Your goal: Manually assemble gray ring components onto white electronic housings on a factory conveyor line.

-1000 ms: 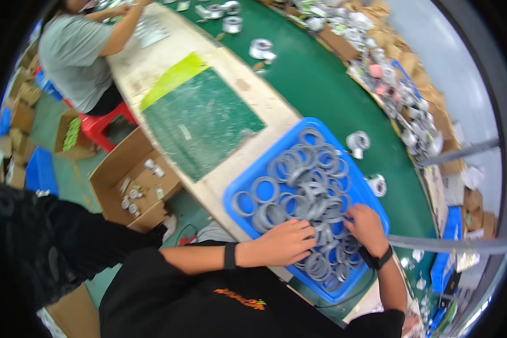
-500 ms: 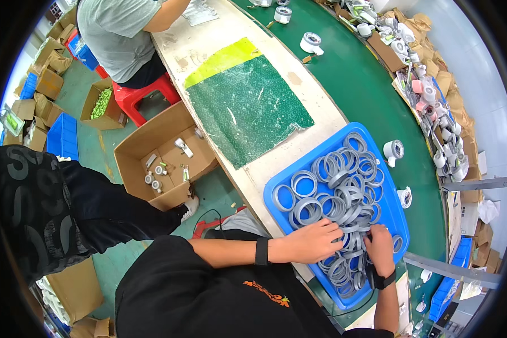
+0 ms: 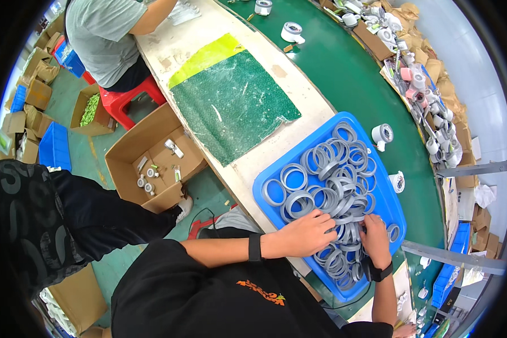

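A blue plastic tray holds a heap of grey plastic rings, many lying on edge against each other. My left hand reaches in from the near left side, its fingers curled round rings in the middle of the heap. Opposite it, my right hand is closed at the heap's right side, with thumb and fingertips against rings. A row of rings stands between the two hands. My fingertips are partly hidden among the rings.
The tray overlaps a pale worktable and a green conveyor belt carrying white round devices. A green mat lies beyond. An open carton with white parts stands left. One person sits far left; another's dark trousers are nearer.
The whole view has shifted, so the tray and table sit a little further left and higher. Both hands stay in the heap, with small finger movements among the rings.
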### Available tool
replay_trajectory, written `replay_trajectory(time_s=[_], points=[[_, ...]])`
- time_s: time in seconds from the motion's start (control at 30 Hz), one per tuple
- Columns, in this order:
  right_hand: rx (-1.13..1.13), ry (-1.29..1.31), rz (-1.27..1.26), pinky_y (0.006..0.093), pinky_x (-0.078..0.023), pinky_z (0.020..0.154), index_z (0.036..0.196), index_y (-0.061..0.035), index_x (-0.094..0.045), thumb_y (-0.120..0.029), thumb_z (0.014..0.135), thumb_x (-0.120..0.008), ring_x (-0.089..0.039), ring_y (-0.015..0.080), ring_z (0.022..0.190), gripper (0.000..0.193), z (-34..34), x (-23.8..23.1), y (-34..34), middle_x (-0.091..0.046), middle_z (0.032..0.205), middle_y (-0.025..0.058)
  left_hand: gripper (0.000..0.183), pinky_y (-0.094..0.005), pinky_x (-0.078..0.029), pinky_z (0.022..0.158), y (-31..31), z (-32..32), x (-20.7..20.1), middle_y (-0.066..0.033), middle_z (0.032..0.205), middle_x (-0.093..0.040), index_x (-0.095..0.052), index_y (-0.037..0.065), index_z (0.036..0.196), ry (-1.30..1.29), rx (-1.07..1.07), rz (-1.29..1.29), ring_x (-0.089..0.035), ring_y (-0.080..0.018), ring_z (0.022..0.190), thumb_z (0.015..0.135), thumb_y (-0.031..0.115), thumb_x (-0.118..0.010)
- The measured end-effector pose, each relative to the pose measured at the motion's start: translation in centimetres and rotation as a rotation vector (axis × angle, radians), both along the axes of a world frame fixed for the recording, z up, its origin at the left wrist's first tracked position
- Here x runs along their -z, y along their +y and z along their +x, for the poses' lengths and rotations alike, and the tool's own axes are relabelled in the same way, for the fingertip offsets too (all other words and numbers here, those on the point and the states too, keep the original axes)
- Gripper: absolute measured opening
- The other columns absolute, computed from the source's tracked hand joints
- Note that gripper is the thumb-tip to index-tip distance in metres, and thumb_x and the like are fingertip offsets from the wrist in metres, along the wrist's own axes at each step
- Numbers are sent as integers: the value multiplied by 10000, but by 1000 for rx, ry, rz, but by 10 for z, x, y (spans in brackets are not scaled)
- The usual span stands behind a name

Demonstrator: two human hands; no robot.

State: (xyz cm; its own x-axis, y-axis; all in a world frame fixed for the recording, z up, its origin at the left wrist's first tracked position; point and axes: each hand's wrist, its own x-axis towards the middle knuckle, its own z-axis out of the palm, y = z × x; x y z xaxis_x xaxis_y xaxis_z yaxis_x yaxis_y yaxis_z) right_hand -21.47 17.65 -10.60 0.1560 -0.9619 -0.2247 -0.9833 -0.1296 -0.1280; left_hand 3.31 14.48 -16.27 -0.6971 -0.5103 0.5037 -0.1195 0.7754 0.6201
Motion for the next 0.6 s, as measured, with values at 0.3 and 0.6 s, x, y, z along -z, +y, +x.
replay_trajectory(time_s=[0.3, 0.6], points=[[63, -130, -215, 421, -468, 653, 1004, -14, -515, 46, 699, -659, -591, 345, 737, 343, 10, -5, 7, -596, 827, 145, 204, -361, -395, 863, -1, -1, -3, -90, 991, -524, -547, 63, 892, -31, 13, 7, -530, -242, 966, 760, 161, -668], [307, -589, 80, 286, -456, 636, 833, -2, -585, -26, 732, -702, -567, 129, 703, 156, -44, -71, -12, -609, 1048, 72, 215, -369, -402, 831, -5, 4, -8, -75, 1005, -548, -557, 69, 910, -49, 0, -4, -546, -248, 957, 746, 140, -677]])
